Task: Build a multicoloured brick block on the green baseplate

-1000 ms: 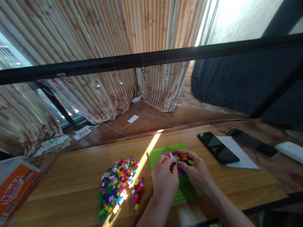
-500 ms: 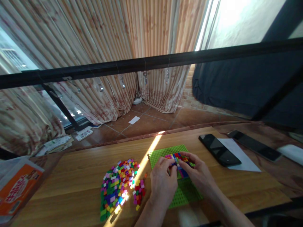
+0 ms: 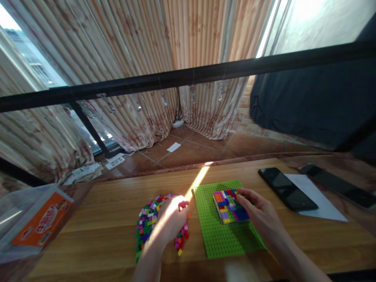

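Observation:
A block of small multicoloured toy bricks [image 3: 227, 205] sits on the green studded baseplate [image 3: 205, 239]. My right hand [image 3: 260, 209] grips this block at its right side, thumb and forefinger near the far right corner; the other fingers are partly hidden. To the left, my left hand [image 3: 173, 217] hovers over a pile of loose toy bricks [image 3: 147, 219], covering part of it. Its fingers are loosely bent in bright sunlight, with a small gap between thumb and forefinger and no brick clearly visible there.
A clear plastic box with an orange label [image 3: 44, 219] stands at the left. Right of the baseplate, a black phone [image 3: 286, 188] lies partly over white paper [image 3: 323, 199], with another dark phone [image 3: 337, 184] beyond. The wooden table [image 3: 102, 219] carries a sunlight strip.
My left hand has left the brick block and moved left over the loose pile. My right hand stays at the block's right side. The camera view has shifted slightly left.

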A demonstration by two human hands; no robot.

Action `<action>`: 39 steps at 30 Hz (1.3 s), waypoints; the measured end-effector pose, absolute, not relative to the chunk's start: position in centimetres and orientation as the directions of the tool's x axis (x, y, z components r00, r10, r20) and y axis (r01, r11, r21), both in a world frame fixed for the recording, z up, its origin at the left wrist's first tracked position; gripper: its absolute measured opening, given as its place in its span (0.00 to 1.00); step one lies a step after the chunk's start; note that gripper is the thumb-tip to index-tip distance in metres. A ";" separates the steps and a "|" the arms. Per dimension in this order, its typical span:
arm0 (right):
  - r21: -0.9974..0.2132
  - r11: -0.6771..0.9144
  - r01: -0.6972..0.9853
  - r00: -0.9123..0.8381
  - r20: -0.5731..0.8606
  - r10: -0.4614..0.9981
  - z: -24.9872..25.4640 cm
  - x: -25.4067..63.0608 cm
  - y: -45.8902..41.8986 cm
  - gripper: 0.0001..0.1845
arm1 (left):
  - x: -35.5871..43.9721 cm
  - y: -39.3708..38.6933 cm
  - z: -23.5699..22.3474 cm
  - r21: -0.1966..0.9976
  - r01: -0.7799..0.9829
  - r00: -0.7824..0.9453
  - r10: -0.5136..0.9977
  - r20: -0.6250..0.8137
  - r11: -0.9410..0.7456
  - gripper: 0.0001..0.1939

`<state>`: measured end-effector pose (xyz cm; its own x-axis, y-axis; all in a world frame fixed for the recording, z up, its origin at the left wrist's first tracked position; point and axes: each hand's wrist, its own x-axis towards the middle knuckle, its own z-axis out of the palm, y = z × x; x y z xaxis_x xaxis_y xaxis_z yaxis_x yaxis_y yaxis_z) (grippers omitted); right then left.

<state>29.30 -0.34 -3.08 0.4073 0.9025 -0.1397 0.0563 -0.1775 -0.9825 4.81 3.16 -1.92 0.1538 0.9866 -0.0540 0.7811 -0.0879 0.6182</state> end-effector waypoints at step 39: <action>-0.818 0.363 0.447 -0.122 0.346 0.930 -0.9 26.6 -3.0 0.11 | 9.5 1.6 0.5 0.957 0.033 0.585 0.770 -0.253 0.290 0.13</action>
